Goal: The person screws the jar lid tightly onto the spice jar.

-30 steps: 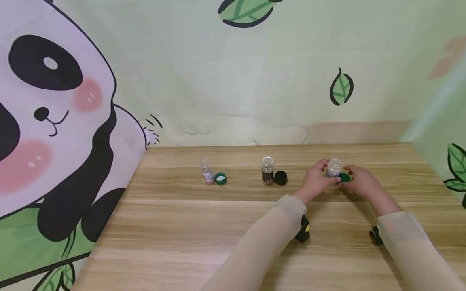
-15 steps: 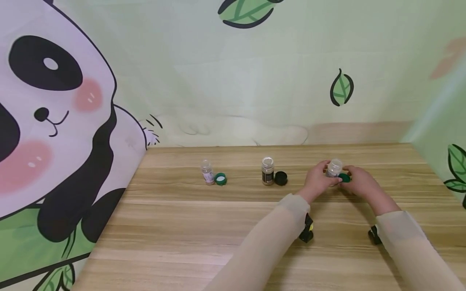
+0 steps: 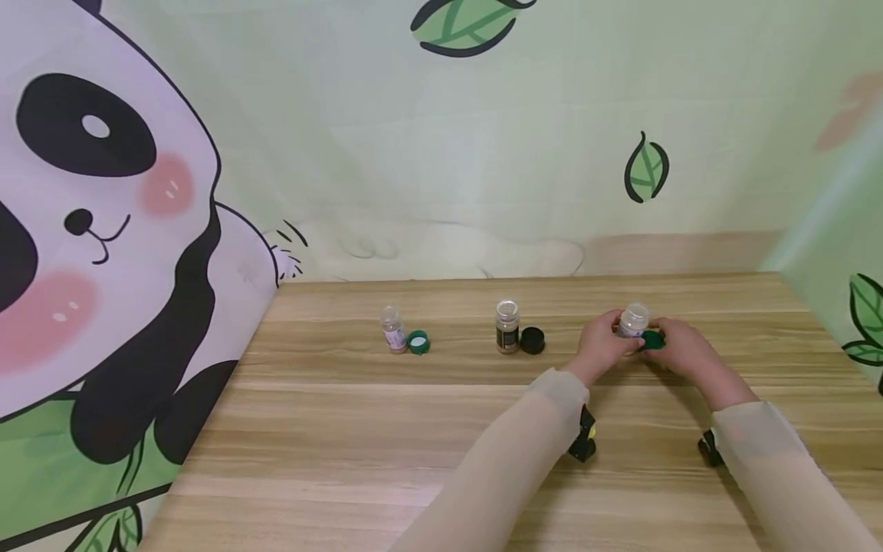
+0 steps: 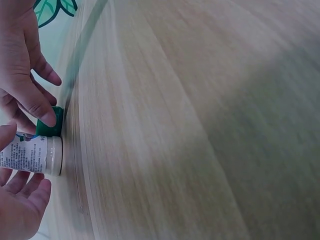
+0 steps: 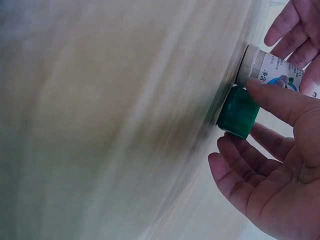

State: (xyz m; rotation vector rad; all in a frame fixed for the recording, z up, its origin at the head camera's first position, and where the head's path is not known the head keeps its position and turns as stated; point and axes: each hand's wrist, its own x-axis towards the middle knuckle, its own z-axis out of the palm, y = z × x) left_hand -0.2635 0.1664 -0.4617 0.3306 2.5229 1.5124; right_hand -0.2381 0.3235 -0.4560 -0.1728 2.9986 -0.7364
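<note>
At the table's back right stands an upright clear plastic bottle (image 3: 633,322) without a lid; its printed white label (image 4: 27,154) shows in the left wrist view. My left hand (image 3: 600,345) holds the bottle between thumb and fingers. Beside the bottle, low on the table, is a green screw cap (image 5: 239,112). My right hand (image 3: 683,345) pinches this cap, thumb on one side and fingers on the other, as the right wrist view shows. Cap and bottle are side by side, nearly touching. In the left wrist view the right hand (image 4: 25,70) comes in from the top.
Left along the same row stand a clear bottle (image 3: 393,331) beside a green cap (image 3: 418,342), and a dark-labelled bottle (image 3: 507,330) beside a black cap (image 3: 533,340). A panda-printed cloth (image 3: 483,153) hangs behind the wooden table (image 3: 345,460).
Little differs. The left forearm has shifted slightly right, and the left thumb has drawn back a little from the green cap. Both hands stay at the same bottle and cap.
</note>
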